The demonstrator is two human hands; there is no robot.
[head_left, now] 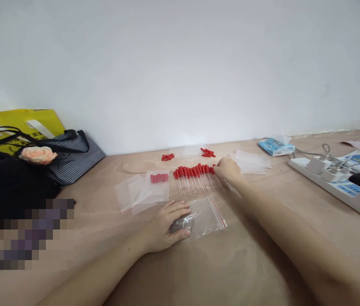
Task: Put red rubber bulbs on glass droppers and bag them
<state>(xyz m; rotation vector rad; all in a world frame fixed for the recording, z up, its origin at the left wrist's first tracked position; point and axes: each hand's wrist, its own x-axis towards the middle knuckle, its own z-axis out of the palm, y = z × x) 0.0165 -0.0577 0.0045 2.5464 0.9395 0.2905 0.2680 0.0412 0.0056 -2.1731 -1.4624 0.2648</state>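
Observation:
Droppers (195, 180) with red rubber bulbs and thin clear tubes lie side by side in a row, bulbs away from me. My right hand (228, 170) is at the row's right end, its fingers pinched at a red bulb; clear tubes show below the hand. My left hand (167, 227) lies with fingers apart on the left end of a clear zip bag (203, 216), which has a red line along its right edge. Left of the row, a zip bag (160, 191) has several red-bulbed droppers in it, overlapping other clear bags (131, 193).
Loose red bulbs lie in two small piles (167, 157) (208, 153) near the wall, with clear tubes between. More zip bags (251, 161), a blue tissue pack (276, 146) and a power strip (335, 182) with plugs are rightward. A striped bag (74, 159) and a black bag (10, 187) stand left.

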